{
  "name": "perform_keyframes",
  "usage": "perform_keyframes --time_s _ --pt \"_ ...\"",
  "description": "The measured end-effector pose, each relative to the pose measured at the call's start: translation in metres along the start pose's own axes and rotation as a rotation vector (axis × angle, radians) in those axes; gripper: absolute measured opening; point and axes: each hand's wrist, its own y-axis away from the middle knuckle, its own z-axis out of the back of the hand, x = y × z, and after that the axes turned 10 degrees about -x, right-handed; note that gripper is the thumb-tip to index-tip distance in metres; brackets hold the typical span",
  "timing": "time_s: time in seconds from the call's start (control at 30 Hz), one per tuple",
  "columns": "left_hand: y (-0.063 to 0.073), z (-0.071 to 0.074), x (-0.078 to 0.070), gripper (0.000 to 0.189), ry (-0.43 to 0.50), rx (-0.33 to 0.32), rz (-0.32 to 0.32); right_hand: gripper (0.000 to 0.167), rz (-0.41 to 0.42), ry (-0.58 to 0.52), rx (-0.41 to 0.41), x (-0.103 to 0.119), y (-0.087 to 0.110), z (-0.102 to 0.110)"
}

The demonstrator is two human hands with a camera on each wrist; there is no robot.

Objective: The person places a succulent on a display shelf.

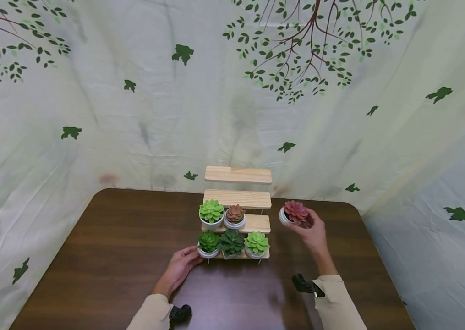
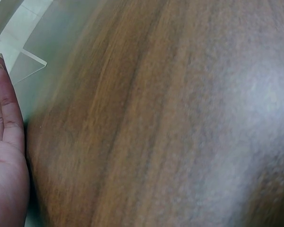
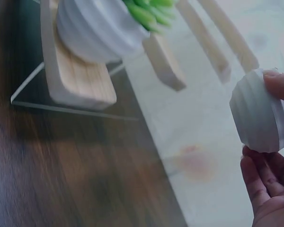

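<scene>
My right hand (image 1: pixel 314 231) holds a pink-red succulent (image 1: pixel 296 211) in a white pot, raised to the right of a tiered wooden stand (image 1: pixel 259 223). In the right wrist view, thumb and fingers grip that ribbed white pot (image 3: pixel 258 113) from opposite sides. My left hand (image 1: pixel 182 266) is at the stand's lower left, its nearly straight fingers against or just beside the pot of a green succulent (image 1: pixel 208 242). A dark green succulent (image 1: pixel 232 242) and a light green one (image 1: pixel 257 243) share that bottom tier. One tier up sit a bright green succulent (image 1: pixel 211 211) and a brown one (image 1: pixel 235 214).
The stand's two upper tiers (image 1: pixel 238 174) are bare wood. It stands near the back of a dark brown table (image 1: pixel 133 243) with rounded corners. Behind hangs a pale curtain (image 1: pixel 145 114) printed with leaves and branches. Thin wire legs (image 3: pixel 28 82) show under the bottom tier.
</scene>
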Motion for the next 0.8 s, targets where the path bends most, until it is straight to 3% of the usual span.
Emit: perform_keyframes --time_s 0.53,0.8 --pt "0.000 0.000 0.000 0.021 -0.010 0.008 -0.014 0.058 0.105 -0.098 0.099 0.007 0.010 -0.030" --pt "-0.001 0.002 0.002 0.022 0.000 0.026 -0.023 0.055 0.225 -0.153 0.140 0.001 0.011 -0.039"
